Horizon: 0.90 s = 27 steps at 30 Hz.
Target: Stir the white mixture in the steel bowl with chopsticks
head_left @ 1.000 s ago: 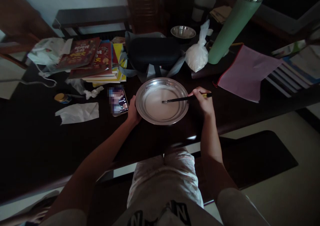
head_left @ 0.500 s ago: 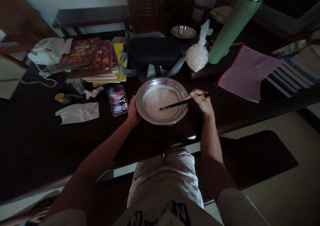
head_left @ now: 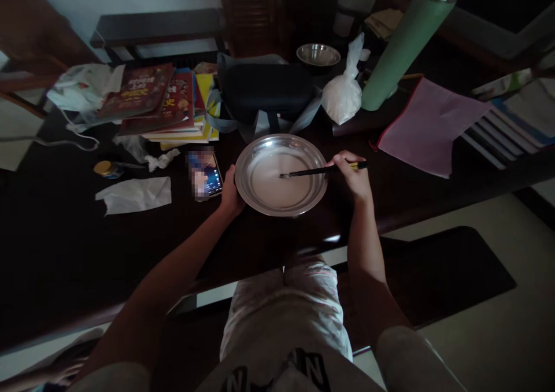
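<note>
Silvery metal in the head view: a basin [head_left: 281, 210] seemingly resting on the tabletop [head_left: 260, 241], the left hand [head_left: 232, 192] gripping its side. The right hand [head_left: 355, 178] clasps dark chopsticks [head_left: 304, 173], tips at the pale liquid [head_left: 277, 191]. Stirring hard, or a loosened left grip, might slosh liquid toward the phone [head_left: 214, 184].

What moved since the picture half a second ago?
The chopsticks swung: their tips went farther from the person and a little to the right, back to about where they were a second ago. The picture on the phone changed too. Nothing was picked up or let go. The right hand kept the chopsticks, and the left hand and bowl stayed put.
</note>
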Tool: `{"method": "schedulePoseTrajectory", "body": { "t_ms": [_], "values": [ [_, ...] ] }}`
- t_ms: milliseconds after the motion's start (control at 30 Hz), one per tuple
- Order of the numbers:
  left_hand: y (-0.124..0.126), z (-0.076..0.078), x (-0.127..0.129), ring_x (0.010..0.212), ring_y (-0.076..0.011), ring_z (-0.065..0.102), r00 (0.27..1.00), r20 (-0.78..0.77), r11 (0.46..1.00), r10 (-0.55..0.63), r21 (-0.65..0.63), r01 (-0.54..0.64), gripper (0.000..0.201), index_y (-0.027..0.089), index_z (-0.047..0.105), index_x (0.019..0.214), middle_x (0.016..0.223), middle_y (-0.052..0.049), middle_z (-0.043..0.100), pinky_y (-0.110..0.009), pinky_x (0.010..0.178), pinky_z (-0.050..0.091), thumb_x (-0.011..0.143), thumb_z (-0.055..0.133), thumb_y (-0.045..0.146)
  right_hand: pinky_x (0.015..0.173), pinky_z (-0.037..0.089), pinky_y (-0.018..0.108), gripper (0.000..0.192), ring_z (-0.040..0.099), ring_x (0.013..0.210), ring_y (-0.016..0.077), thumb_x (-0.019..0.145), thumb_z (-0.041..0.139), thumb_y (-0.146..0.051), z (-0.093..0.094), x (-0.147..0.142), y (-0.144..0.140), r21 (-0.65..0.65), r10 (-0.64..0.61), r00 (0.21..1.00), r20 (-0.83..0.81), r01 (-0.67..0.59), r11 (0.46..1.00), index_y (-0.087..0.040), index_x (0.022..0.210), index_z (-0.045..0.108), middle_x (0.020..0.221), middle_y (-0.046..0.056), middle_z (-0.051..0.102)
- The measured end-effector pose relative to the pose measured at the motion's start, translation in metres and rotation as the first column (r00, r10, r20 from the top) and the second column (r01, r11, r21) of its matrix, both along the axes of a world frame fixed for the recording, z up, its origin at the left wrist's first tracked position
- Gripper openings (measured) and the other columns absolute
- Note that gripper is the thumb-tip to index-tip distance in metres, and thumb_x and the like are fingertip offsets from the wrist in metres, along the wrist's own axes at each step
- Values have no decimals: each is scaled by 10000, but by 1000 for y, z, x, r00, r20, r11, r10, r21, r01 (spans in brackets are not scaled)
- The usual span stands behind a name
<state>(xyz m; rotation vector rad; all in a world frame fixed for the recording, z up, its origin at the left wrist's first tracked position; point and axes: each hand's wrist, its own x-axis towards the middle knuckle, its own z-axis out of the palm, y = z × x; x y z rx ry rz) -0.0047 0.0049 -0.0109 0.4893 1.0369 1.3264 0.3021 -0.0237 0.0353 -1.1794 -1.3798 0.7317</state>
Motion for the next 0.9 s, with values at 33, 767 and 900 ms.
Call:
{"method": "schedulePoseTrajectory", "body": {
  "t_ms": [33,767,900],
  "values": [
    [0,0,0,1117,-330,754,1000,1,1000,0,1,0,384,219,701,822,870,-56,807,-423,985,618,834,738,601,728,580,342,506,719,701,187,863,714,-730,0,0,0,3,-22,1000,-7,22,1000,-260,678,749,681,-2,752],
    [-1,3,1,1118,-339,754,1000,-8,1000,-6,-11,5,363,226,713,823,863,-54,811,-440,985,625,858,717,588,713,563,341,512,709,679,183,853,719,-738,0,2,0,-15,-13,1000,-12,12,1000,-265,661,758,671,1,755],
    [-1,3,1,1110,-330,758,1000,-6,1000,-4,-22,3,369,226,704,810,852,-51,810,-431,991,623,863,704,591,705,552,338,494,717,709,189,827,744,-744,-1,0,1,-23,83,997,11,-83,996,-270,692,785,710,4,775]
  ]
}}
